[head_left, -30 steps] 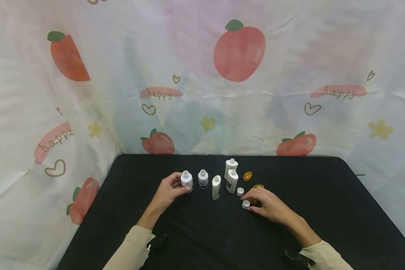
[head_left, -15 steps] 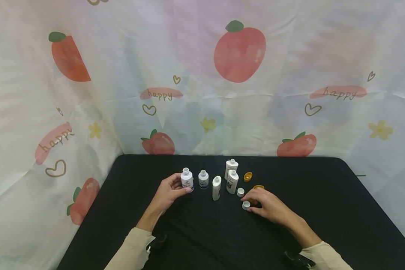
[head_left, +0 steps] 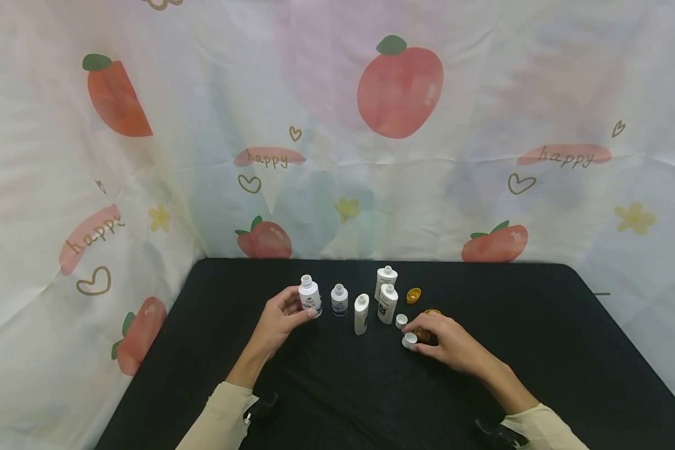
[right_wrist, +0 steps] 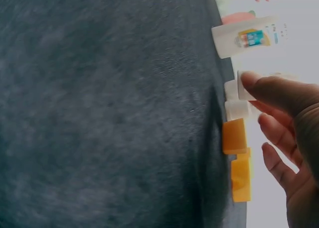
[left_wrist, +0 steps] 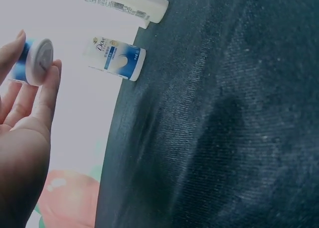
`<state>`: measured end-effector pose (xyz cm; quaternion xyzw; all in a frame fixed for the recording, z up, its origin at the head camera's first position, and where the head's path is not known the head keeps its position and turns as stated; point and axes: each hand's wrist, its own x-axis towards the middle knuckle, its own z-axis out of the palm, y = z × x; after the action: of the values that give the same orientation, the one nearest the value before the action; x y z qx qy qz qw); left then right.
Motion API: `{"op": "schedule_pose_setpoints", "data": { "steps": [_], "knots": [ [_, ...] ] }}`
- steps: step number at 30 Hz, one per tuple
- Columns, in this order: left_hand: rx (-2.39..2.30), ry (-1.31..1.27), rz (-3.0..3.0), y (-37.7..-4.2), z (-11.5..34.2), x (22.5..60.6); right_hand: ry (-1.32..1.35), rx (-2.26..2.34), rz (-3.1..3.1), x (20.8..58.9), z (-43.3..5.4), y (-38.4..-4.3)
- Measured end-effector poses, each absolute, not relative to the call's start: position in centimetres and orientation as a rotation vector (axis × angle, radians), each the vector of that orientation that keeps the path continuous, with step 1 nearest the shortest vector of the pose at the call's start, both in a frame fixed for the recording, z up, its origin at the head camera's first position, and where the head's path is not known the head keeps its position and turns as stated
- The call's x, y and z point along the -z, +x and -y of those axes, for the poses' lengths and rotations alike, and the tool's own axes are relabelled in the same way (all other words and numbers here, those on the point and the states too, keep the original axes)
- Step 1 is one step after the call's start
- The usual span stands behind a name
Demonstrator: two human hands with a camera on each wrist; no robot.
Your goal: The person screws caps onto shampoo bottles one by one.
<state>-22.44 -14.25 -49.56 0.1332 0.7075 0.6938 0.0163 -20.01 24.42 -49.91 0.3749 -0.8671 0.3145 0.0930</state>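
Observation:
My left hand [head_left: 280, 319] grips a small white bottle [head_left: 308, 295] with an uncapped neck, its fingers behind it and thumb in front. In the left wrist view, that bottle's round base [left_wrist: 42, 62] is visible above the blue band. Beside it stands a matching uncapped white bottle [head_left: 339, 301]; its blue label reads Dove in the left wrist view. Between thumb and fingertips, my right hand [head_left: 447, 340] pinches a white bottle cap [head_left: 409, 340]. Another white cap [head_left: 401, 320] sits just past those fingertips. Under the hand, an amber cap [head_left: 422, 334] is partly hidden.
Several slim white uncapped bottles stand mid-table, one in front [head_left: 360, 315] and one behind it to the right [head_left: 387, 304]. A yellow cap [head_left: 413, 295] lies right of them. The black-covered table [head_left: 343, 394] meets a printed curtain [head_left: 315, 94] at the back.
The bottle in my left hand has risen slightly and tilts a little to the left. My right hand has barely shifted, the white cap staying between its fingertips and moving up slightly.

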Motion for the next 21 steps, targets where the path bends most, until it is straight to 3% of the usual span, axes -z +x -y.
{"op": "schedule_pose_setpoints", "data": {
  "steps": [21],
  "knots": [
    [-2.207, 0.474, -2.265, -22.1, 13.4, 46.7, 1.079, -1.324, 2.468, 44.8, -23.7, -20.3]
  ]
}}
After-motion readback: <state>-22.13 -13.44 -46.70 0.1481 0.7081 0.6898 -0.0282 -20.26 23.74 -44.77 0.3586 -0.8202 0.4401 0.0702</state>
